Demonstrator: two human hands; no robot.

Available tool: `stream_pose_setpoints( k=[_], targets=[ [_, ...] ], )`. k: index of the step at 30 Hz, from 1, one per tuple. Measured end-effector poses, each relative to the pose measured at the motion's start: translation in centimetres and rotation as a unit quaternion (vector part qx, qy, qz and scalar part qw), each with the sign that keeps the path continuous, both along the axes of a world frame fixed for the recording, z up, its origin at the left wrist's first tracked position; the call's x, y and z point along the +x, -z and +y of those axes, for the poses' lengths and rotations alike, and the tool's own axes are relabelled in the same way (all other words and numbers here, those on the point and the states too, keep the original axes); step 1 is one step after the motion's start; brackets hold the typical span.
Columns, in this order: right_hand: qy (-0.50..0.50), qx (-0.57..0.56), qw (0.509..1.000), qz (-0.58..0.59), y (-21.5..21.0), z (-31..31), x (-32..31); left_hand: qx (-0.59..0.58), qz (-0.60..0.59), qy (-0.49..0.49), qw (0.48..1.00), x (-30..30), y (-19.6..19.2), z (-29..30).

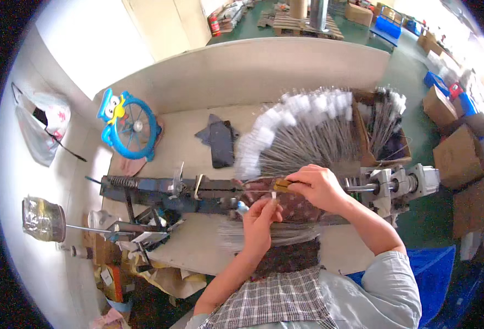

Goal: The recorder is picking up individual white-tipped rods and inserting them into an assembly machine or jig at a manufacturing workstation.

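Thin wire (255, 191) runs leftward from right hand (316, 187) fingers pinching it; left hand (261, 222) fingers just below pinch a small white tag (273, 195).

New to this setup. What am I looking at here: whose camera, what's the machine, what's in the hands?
One picture, from a fisheye camera on a person's head, looking down; straight edges bend near the rim. Both bare forearms enter from below. The left hand pinches a small white piece between its fingertips. The right hand grips a small yellowish tool or part; I cannot tell exactly what. Across the pale workbench runs a long dark metal machine. Behind the hands fans a bundle of thin wires with white tips. A blue toy-like fan stands to the left and a cardboard box to the right.
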State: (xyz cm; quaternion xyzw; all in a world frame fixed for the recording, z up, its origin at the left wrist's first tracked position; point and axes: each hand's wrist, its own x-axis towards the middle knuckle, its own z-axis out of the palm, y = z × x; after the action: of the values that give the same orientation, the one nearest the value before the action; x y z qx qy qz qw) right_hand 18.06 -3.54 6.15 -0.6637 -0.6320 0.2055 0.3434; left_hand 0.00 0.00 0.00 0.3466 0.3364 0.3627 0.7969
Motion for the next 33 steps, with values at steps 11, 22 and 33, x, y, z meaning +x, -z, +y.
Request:
stream_pose_setpoints(
  k=[11, 22, 33],
  targets=[
    [-0.089, 0.111, 0.989, -0.043, -0.1, -2.5, 2.4, 0.05, 0.061, -0.093, 0.993, 3.0, 0.4, -0.9],
    [-0.069, 0.086, 0.982, -0.151, 0.6, 3.2, -3.0, -0.046, -0.02, -0.12, 0.992, 0.6, -0.8, 0.3],
    [-0.004, 0.105, 0.991, -0.085, 0.7, 2.5, -4.2, -0.09, -0.058, -0.087, 0.99, 0.6, -0.9, 0.9]
  ],
)
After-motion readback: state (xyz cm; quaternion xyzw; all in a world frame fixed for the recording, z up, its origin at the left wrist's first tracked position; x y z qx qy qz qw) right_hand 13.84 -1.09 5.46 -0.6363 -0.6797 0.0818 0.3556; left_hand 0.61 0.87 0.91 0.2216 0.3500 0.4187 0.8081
